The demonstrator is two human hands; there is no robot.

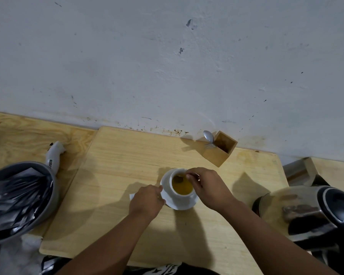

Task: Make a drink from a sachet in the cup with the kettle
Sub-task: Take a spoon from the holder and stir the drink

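Cup: the white cup (182,187) stands upright on a white saucer (179,203) near the middle of the wooden counter (127,155), filled with yellow-amber liquid.
Right hand: the right hand (207,185) hovers over the cup's far rim, its grip pinched on something thin whose dark end dips into the liquid; it looks like a spoon used for stirring, though the tool itself is too hidden to name surely.
Left hand: the left hand (147,201) sits at the cup's left, its grip pressed onto the saucer's edge, probably to keep cup and saucer from sliding while the drink is stirred.
Sachet scrap: a white corner (131,196) shows under the left hand, left of the cup; likely the opened sachet, but this cannot be confirmed.
Kettle: the steel kettle (306,215) with a black handle rests right of the cup, set aside within reach.
Holder: a wooden box (219,148) behind the cup holds a spoon (208,136) and a fork.
Bowl: a grey bowl (50,203) of dark sachets lies well left of the cup.
Stage: judged near the end, mixing only.
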